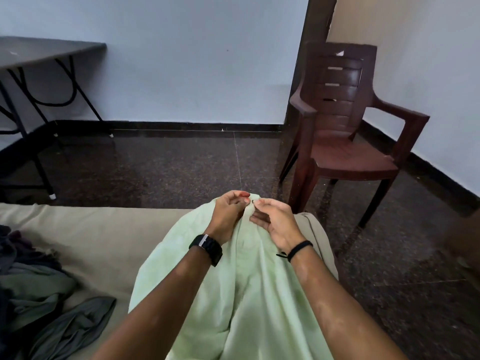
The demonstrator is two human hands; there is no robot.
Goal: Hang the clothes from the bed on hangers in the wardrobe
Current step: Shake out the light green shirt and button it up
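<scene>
- Pale green garment [241, 294] is draped over the far edge of the bed [91, 229], near its right-hand end, top bunched up between both hands.
- Left hand [230, 211] pinches the top fold, fingers curled into the cloth; a red item [244, 194] shows at the fingertips, too small to identify.
- Right hand [272, 219] pinches the same fold just beside it, apparently working a small dark fastener [252, 201]. Judgement only.
- Dark clothes [33, 294] are heaped at the bed's left edge, not yet hung.
- No hanger or wardrobe in view.
- Risk: thin, slippery-looking fabric; if either pinch loosens, the garment may slide off the bed edge to the floor [181, 165].
- Risk: pulling hard on the fastener could strain the cloth.
</scene>
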